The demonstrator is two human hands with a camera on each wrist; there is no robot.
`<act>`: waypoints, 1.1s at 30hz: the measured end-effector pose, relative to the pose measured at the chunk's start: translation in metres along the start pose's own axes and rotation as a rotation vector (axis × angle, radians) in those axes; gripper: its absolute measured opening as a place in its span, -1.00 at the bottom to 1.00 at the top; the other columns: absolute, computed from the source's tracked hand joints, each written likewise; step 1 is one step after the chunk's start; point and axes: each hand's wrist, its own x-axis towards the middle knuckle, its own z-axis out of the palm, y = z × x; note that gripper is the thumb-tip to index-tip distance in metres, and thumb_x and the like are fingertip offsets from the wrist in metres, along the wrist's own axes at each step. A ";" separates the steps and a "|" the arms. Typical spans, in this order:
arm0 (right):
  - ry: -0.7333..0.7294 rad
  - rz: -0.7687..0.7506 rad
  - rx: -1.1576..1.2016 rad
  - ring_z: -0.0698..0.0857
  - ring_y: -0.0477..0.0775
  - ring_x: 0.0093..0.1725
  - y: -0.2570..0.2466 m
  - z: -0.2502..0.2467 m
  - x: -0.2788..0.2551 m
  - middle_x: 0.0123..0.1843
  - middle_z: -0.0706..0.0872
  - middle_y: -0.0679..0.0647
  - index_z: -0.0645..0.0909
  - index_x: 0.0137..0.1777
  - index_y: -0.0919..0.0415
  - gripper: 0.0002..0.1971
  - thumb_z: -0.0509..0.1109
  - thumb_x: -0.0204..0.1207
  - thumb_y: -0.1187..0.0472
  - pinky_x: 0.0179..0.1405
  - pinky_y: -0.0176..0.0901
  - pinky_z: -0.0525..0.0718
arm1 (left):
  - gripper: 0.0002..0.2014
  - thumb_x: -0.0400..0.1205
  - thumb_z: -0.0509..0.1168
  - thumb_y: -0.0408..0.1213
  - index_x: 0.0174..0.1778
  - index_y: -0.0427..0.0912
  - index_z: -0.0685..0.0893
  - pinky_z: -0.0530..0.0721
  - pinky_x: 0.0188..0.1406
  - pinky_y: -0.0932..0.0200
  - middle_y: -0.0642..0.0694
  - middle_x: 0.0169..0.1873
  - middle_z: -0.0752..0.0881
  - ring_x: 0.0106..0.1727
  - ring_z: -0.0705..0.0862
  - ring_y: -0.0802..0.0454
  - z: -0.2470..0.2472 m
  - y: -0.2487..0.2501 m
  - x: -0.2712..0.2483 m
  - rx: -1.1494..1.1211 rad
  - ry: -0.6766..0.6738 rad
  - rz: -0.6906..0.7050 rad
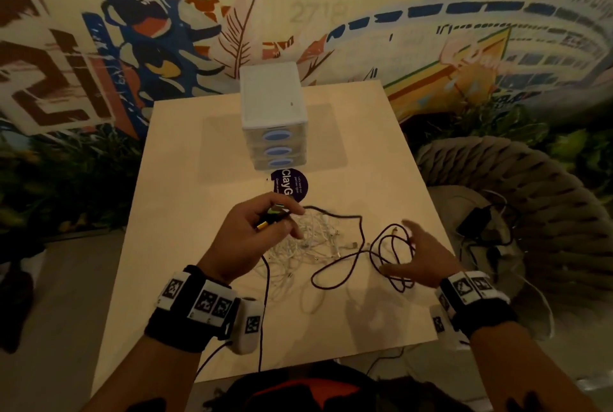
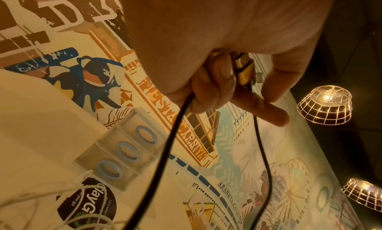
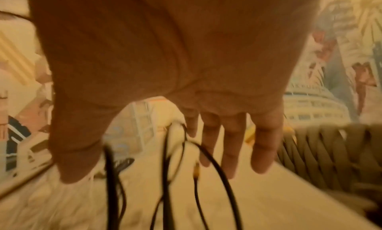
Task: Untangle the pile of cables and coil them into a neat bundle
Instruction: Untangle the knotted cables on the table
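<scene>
A tangle of white cables (image 1: 308,242) lies in the middle of the table. A dark cable (image 1: 361,245) snakes over it and ends in loose loops (image 1: 393,255) on the right. My left hand (image 1: 262,232) hovers above the white pile and grips the dark cable's gold and black plugs (image 1: 272,217), which also show between its fingers in the left wrist view as plugs (image 2: 244,70). My right hand (image 1: 418,255) is spread open over the loops with straight fingers (image 3: 229,148), holding nothing; the dark loops (image 3: 208,158) hang blurred under it.
A white mini drawer unit (image 1: 272,116) with blue oval handles stands at the back of the wooden table (image 1: 185,212), with a round dark sticker (image 1: 292,186) before it. A woven rope chair (image 1: 517,179) with black cables stands right of the table.
</scene>
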 end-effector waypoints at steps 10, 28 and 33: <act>-0.067 -0.770 0.135 0.68 -0.28 -0.02 -0.169 -0.053 -0.057 0.07 0.74 -0.16 0.51 0.31 -0.33 -0.73 0.19 0.70 -0.30 0.02 -0.15 0.64 | -0.78 0.70 0.30 -0.41 0.13 -0.45 0.77 0.55 -0.33 0.53 -0.11 -0.27 0.82 -0.43 0.67 0.35 0.021 0.020 0.005 -0.094 0.089 0.024; -0.062 -0.451 0.044 0.52 -0.05 -0.41 -0.075 -0.006 -0.020 -0.43 0.54 -0.01 0.51 -0.30 0.00 -0.59 0.26 0.70 -0.23 -0.32 -0.01 0.43 | -0.54 0.89 -0.07 -0.03 -0.29 -0.06 0.48 0.73 -0.44 0.08 -0.07 -0.48 0.36 -0.55 0.45 0.00 -0.014 0.016 0.001 -0.419 0.423 -0.035; 0.031 -0.165 0.127 0.67 -0.09 -0.41 -0.012 -0.009 -0.009 -0.50 0.68 -0.01 0.73 -0.43 0.14 -0.36 0.19 0.72 -0.26 -0.26 -0.07 0.51 | -0.61 0.80 0.21 0.05 -0.34 0.02 0.44 0.16 -0.65 0.27 0.06 -0.55 0.24 -0.60 0.16 0.15 -0.034 0.003 -0.003 -0.364 0.415 -0.107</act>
